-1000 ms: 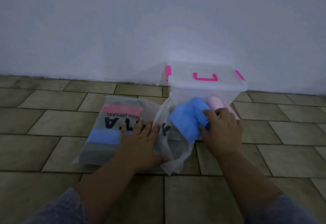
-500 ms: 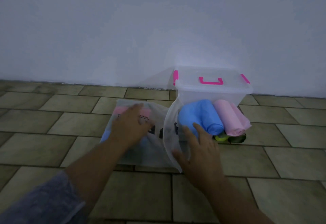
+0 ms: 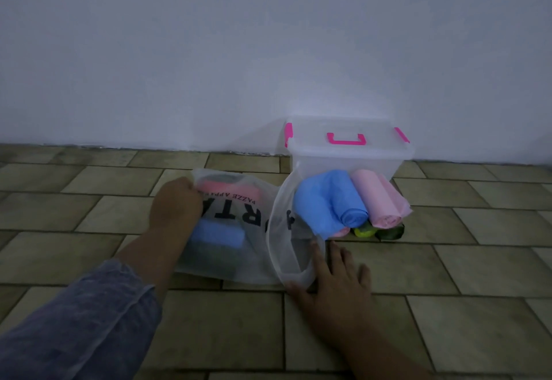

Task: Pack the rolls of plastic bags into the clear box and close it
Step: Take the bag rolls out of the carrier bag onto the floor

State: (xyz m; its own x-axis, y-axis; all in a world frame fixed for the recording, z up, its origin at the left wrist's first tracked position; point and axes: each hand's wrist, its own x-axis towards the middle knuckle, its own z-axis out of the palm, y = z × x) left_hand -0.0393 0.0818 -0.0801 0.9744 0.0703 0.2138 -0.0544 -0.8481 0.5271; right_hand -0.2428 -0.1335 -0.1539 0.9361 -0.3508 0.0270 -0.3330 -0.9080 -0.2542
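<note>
A clear box (image 3: 343, 160) with pink latches and a pink lid handle stands shut against the wall. In front of it lie a blue roll (image 3: 331, 200), a pink roll (image 3: 376, 197) and a small green roll (image 3: 366, 231). A translucent printed bag (image 3: 236, 230) lies on the floor to the left, with more pink and blue rolls showing through it. My left hand (image 3: 174, 204) grips the bag's far left corner. My right hand (image 3: 331, 287) lies flat on the floor with fingers spread, touching the bag's open mouth.
The floor is olive-brown tile. A plain white wall runs close behind the box. My blue sleeve (image 3: 74, 323) fills the lower left.
My right hand let go of the blue roll and drew back to the bag's mouth. My left hand slid up the bag to its far corner and closed on it.
</note>
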